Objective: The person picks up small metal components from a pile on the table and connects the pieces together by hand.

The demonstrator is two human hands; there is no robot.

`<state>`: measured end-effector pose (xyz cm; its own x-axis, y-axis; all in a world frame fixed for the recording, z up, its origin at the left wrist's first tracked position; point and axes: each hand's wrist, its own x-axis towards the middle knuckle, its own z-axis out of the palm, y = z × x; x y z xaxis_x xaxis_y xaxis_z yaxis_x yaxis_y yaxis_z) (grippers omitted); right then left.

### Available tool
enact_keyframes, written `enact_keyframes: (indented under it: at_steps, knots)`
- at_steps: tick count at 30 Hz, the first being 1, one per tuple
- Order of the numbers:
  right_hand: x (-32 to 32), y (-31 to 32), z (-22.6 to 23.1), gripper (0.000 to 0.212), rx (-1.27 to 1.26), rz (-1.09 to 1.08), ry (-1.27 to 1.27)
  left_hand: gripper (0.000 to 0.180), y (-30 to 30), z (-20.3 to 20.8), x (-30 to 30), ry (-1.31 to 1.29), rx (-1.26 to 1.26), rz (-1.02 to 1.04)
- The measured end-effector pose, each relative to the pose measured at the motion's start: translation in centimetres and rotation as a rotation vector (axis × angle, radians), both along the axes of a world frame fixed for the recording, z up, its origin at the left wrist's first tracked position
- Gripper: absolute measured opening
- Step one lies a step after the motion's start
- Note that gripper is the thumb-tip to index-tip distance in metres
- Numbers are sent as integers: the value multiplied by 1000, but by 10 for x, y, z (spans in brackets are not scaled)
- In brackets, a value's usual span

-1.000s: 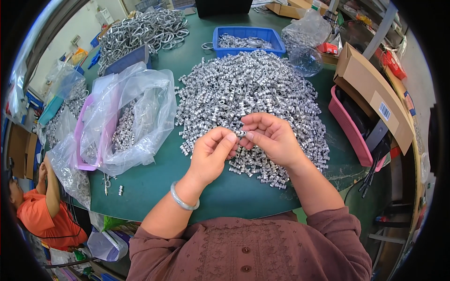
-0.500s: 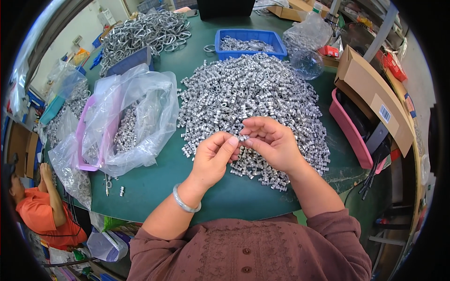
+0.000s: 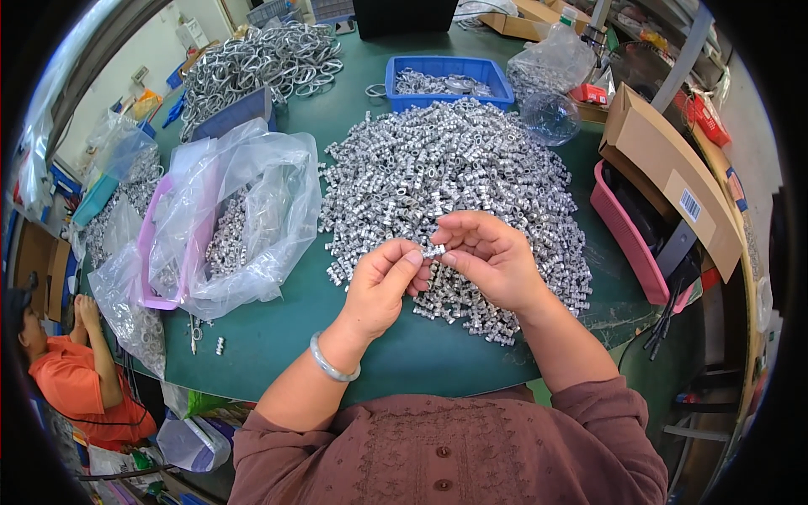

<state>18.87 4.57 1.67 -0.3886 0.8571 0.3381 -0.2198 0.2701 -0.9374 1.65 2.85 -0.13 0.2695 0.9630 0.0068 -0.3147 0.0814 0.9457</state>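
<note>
One co-worker (image 3: 71,383) in orange sits at lower left; one lilac basket (image 3: 147,244) follows at left, then one loose metal piece (image 3: 220,346). Centrally, the left hand (image 3: 377,286) pinches one small silver fitting (image 3: 434,251) between thumb and forefinger. Behind spreads one heap (image 3: 471,172), too many fittings to count. The right hand (image 3: 501,268) curls at the fitting's right end; whether its fingers grip, I cannot tell. One pink basket (image 3: 627,240) stands at right.
</note>
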Motion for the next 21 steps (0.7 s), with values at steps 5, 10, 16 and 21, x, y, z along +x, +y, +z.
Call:
enact_keyframes:
  at_steps: [5, 10, 16, 21]
  knots:
    - [0, -1, 1, 34, -18, 13, 13, 14, 0, -1, 0, -26, -21, -2]
    - [0, 0, -2, 33, -39, 40, 43, 20, 1, 2, 1, -73, -142, -22]
    - [-2, -1, -3, 32, -29, 54, 42, 24, 1, -1, 4, -244, -313, -63]
    - [-1, -2, -1, 30, -17, 62, 19, 25, 2, -4, 4, -321, -355, -122]
